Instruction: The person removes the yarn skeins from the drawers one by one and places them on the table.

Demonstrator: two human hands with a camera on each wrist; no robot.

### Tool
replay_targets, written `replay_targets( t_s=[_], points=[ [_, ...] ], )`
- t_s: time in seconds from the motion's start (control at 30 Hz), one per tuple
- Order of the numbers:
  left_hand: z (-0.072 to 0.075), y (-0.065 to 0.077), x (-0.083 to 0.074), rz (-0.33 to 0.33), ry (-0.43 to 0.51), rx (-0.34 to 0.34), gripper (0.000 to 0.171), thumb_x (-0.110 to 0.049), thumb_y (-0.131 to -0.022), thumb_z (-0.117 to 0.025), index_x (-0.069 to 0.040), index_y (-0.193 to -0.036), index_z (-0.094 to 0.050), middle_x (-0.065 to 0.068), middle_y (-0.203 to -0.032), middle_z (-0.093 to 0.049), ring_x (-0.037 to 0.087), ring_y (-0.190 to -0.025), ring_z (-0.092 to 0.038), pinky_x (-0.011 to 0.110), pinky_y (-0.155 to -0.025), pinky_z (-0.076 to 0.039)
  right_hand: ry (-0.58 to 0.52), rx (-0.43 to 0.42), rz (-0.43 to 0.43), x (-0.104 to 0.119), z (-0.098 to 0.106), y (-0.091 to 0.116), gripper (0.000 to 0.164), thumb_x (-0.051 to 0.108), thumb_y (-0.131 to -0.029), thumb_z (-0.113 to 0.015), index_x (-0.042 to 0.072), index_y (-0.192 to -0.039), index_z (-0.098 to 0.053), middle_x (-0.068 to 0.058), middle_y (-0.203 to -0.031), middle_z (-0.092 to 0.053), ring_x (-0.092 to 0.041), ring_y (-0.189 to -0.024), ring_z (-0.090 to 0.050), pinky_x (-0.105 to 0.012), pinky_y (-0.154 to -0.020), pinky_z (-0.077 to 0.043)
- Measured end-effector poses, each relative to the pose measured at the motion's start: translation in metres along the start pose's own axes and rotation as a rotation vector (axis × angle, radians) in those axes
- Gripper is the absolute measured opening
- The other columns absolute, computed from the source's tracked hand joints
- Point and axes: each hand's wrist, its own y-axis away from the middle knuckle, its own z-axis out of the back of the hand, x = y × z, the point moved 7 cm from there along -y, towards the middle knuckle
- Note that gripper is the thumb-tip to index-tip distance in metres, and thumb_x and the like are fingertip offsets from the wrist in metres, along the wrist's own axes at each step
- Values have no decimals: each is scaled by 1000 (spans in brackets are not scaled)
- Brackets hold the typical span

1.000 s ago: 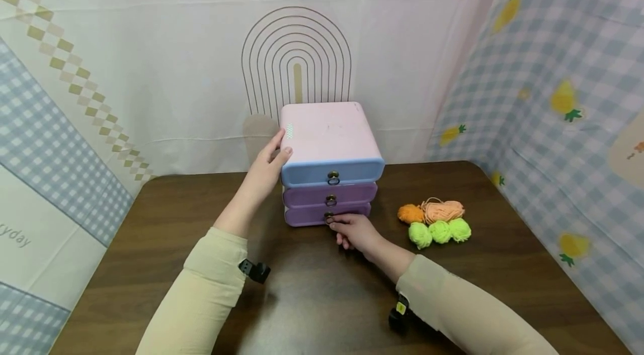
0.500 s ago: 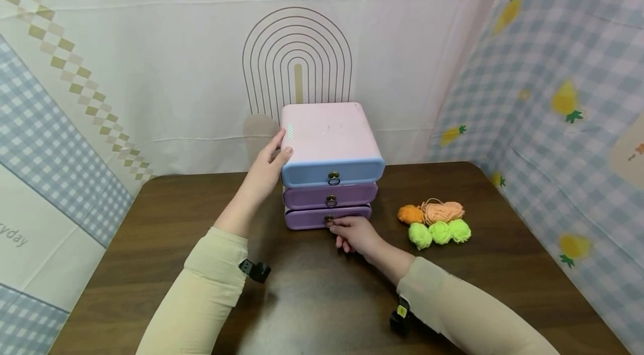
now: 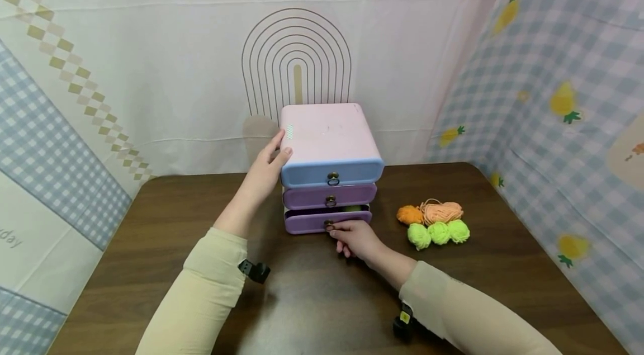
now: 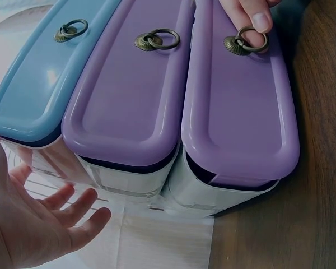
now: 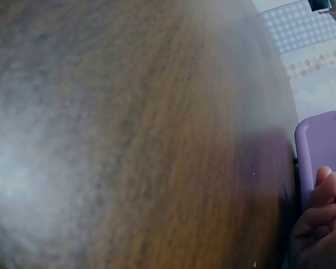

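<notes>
In the head view, the bottom drawer (image 3: 307, 224) is standing partly out beneath the middle drawer (image 3: 307, 197), and a sliver of green (image 3: 352, 208) is showing inside, which neither wrist view is revealing. The right hand (image 3: 356, 236) is pinching the lowest ring handle (image 4: 241, 43); the left wrist view is showing this grip most clearly, with a fingertip pressing at the ring. The right wrist view is catching only curled fingers before a purple front, while the tabletop (image 3: 302, 304) is filling most of it. The left hand (image 3: 264, 170) is resting against the left edge of the pink case (image 3: 327, 131), its grip loose and holding nothing, the fingers extending apart.

Only the head view is including the yarn to the stack's right: an orange ball (image 3: 410, 214) and a peach skein (image 3: 441, 212) are lying behind three lime-green balls (image 3: 439, 233), all looking soft and fibrous. The drawer fronts, purple below and a blue front (image 3: 307, 174) above, are gleaming smoothly, with rounded corners and recessed panels. Their bronze-coloured rings are hanging from scalloped, shell-like plates. The dark, wood-grained tabletop is reflecting purple.
</notes>
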Motion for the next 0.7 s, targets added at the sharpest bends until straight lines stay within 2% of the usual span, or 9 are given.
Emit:
replay_targets(
  t_s=[0.07, 0.27, 0.33, 0.5, 0.7],
  points=[
    [0, 1, -3, 17, 11, 3, 63, -38, -104, -46, -22, -160, -22, 17, -153, -34, 36, -134, -43, 49, -108, -38, 3, 3, -3, 0, 0, 2, 31, 13, -98, -61, 2, -126, -67, -3, -59, -60, -9, -43, -48, -24, -41, -37],
    [1, 14, -30, 30, 15, 17, 61, -26, -105, -45, -10, -159, -21, 23, -152, -34, 39, -134, -43, 50, -108, -38, 12, 14, -8, -1, 0, 5, 33, 15, -98, -61, 1, -129, -65, -4, -59, -60, -10, -43, -53, -23, -40, -34],
    [1, 18, -36, 29, 3, 18, 61, -26, -106, -45, -9, -159, -21, 24, -152, -34, 39, -134, -43, 50, -108, -39, 8, 13, -1, -1, 0, 6, 33, 13, -98, -62, 0, -128, -65, -5, -59, -60, -10, -43, -53, -24, -40, -38],
    [1, 20, -39, 32, -4, 16, 60, -27, -106, -45, -10, -159, -21, 23, -152, -34, 39, -135, -42, 49, -108, -38, 10, 14, 35, -1, 0, 7, 31, 9, -97, -62, -5, -124, -66, -5, -58, -59, -11, -43, -53, -29, -45, -50],
    [1, 18, -35, 33, 12, 19, 61, -27, -105, -45, -11, -159, -21, 23, -152, -34, 39, -135, -43, 49, -108, -39, 33, 13, 48, -4, -1, 10, 28, 9, -97, -62, -3, -121, -68, -4, -57, -59, -11, -43, -52, -28, -45, -50]
  ],
)
